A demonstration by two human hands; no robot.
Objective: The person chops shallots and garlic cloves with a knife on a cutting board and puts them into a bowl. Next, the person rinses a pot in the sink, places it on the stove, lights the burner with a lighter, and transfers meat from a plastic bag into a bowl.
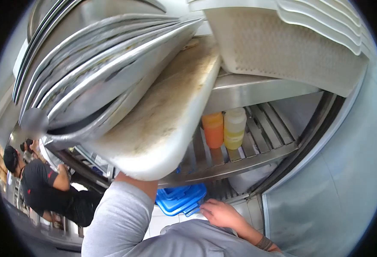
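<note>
My right hand point(223, 214) is low in the middle, its fingers closed on the edge of a blue plastic lid point(182, 198) with side clips. Whether a container sits under the lid I cannot make out. My left arm, in a grey sleeve point(122, 214), reaches up behind a stained white tray-like board point(162, 115). That board covers my left hand, so its fingers are hidden. Beside the board leans a stack of metal trays point(98, 73) with worn rims.
On a slatted metal shelf point(261, 147) stand an orange bottle point(214, 128) and a yellow bottle point(234, 128). Stacked white perforated bins point(278, 47) are above right. A co-worker point(42, 184) in black is at the left. A pale door panel point(321, 188) stands at the right.
</note>
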